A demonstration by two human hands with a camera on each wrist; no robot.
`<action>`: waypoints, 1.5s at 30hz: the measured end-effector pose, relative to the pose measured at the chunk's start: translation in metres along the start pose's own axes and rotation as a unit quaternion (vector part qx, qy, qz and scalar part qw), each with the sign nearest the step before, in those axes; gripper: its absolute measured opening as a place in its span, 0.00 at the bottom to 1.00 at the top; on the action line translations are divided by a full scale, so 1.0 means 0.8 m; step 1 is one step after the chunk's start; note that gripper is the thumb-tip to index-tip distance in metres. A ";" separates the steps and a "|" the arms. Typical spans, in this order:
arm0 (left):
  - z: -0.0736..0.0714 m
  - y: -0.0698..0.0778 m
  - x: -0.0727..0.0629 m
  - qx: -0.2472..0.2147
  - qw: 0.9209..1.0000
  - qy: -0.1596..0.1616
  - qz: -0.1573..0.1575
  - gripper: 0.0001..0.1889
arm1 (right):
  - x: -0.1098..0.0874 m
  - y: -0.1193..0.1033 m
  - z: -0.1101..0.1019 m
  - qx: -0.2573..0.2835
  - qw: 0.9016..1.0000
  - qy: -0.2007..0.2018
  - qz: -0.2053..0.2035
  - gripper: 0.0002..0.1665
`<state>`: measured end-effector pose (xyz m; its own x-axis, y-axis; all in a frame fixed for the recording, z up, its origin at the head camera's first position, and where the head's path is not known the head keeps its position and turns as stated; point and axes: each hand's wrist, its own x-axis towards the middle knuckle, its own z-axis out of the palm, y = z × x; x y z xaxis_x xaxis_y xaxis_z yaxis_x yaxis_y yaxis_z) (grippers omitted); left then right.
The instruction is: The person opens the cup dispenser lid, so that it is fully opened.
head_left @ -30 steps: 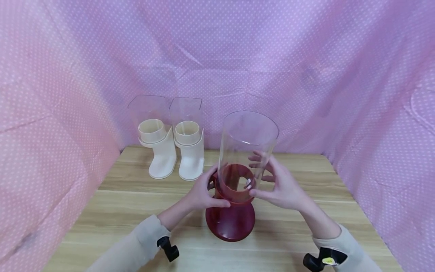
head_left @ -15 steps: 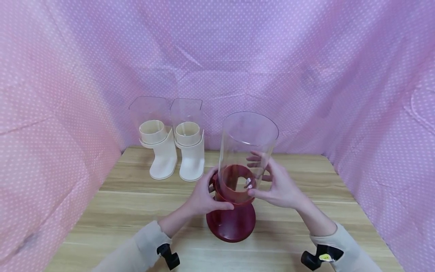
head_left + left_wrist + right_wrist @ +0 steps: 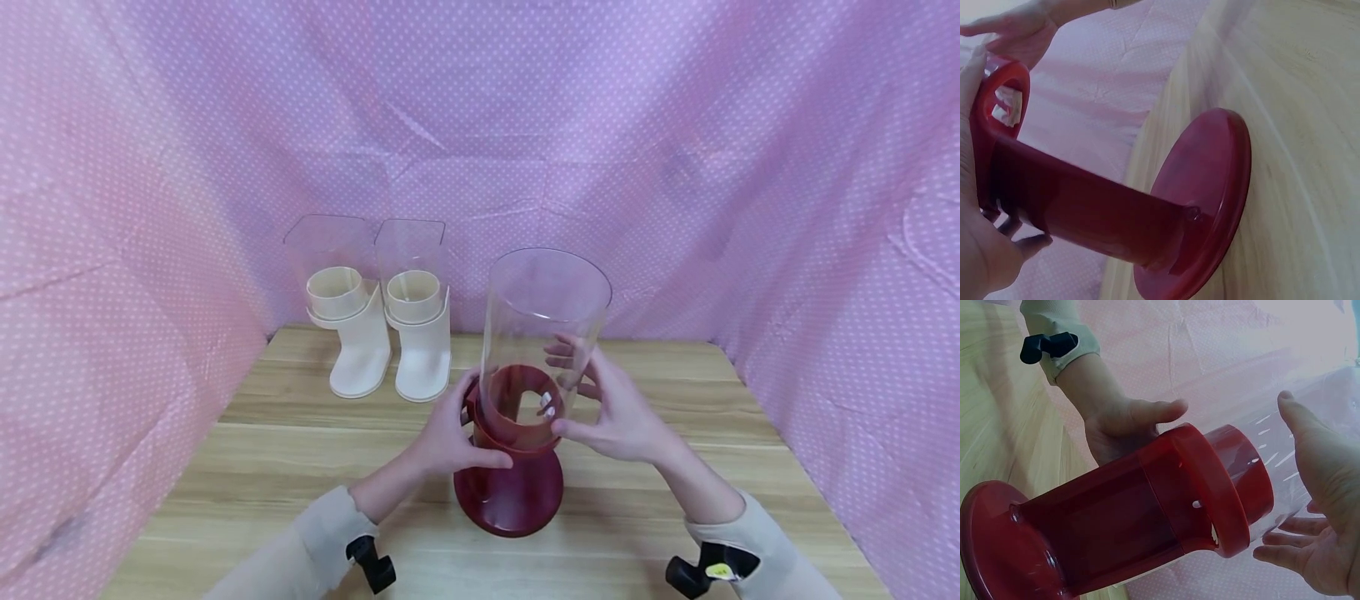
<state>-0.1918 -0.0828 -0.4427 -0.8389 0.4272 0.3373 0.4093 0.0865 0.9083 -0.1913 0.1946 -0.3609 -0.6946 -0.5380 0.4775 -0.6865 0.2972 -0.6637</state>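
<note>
A dark red stand (image 3: 510, 500) rises from a round foot on the table to a ring-shaped collar (image 3: 1210, 487). Its upper part carries a tall clear cylinder (image 3: 517, 337), open at the top and leaning slightly right in the head view. My left hand (image 3: 447, 437) grips the collar from the left, thumb along its front. Round the cylinder's lower right side curves my right hand (image 3: 626, 417), thumb in front and spread fingers behind, seen through the clear wall. Through an opening in the red part shows a small whitish piece (image 3: 1009, 106), its kind unclear.
Two cream stands, the left one (image 3: 360, 354) and the right one (image 3: 422, 354), stand at the table's back left with clear square-topped containers above their round cups. Pink dotted cloth (image 3: 480, 167) hangs round the wooden table (image 3: 285, 467).
Both hands stay on the stand and cylinder, shifting only slightly. The right thumb and forearm have moved a little; the stand remains in the same place.
</note>
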 end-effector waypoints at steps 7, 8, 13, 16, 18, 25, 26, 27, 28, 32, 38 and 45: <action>-0.005 -0.004 0.005 -0.045 0.999 -0.016 0.016 0.52 | -0.002 -0.006 0.004 0.003 1.000 0.007 0.002 0.63; -0.005 -0.004 0.005 -0.044 0.999 -0.014 0.016 0.52 | -0.001 -0.007 0.005 0.004 1.000 0.007 0.002 0.62; -0.001 -0.002 0.003 -0.010 1.000 0.012 0.016 0.51 | 0.001 -0.006 0.007 -0.001 1.000 0.014 0.005 0.62; 0.005 0.002 0.002 0.006 0.999 0.035 0.013 0.50 | 0.004 -0.003 0.009 -0.005 1.000 0.015 0.000 0.63; 0.009 0.005 0.000 0.012 0.999 0.050 0.009 0.49 | 0.007 0.000 0.010 -0.004 1.000 0.015 -0.003 0.63; 0.023 0.009 -0.005 0.053 0.993 0.101 0.015 0.48 | 0.012 0.004 0.012 0.031 0.999 0.008 -0.007 0.63; 0.024 0.010 -0.005 0.056 0.993 0.104 0.015 0.48 | 0.012 0.004 0.012 0.035 0.999 0.007 -0.007 0.63; 0.024 0.010 -0.005 0.060 0.992 0.106 0.014 0.48 | 0.012 0.004 0.012 0.039 0.999 0.005 -0.006 0.62; 0.023 0.011 -0.005 0.063 0.992 0.106 0.013 0.49 | 0.013 0.004 0.012 0.044 0.999 0.003 -0.009 0.62; 0.016 0.008 -0.002 0.059 0.995 0.083 0.012 0.54 | 0.016 0.002 0.008 0.056 0.998 0.003 -0.010 0.63; -0.004 0.002 0.009 0.046 0.998 0.023 0.033 0.57 | 0.028 -0.012 -0.003 0.059 0.998 0.022 -0.019 0.64; -0.008 0.005 0.015 0.062 0.998 -0.008 0.031 0.47 | 0.034 -0.022 -0.001 0.058 0.998 0.030 0.008 0.63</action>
<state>-0.2022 -0.0834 -0.4332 -0.8050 0.4499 0.3868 0.5024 0.1701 0.8477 -0.1983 0.1758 -0.3357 -0.7197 -0.4842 0.4976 -0.6477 0.2100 -0.7324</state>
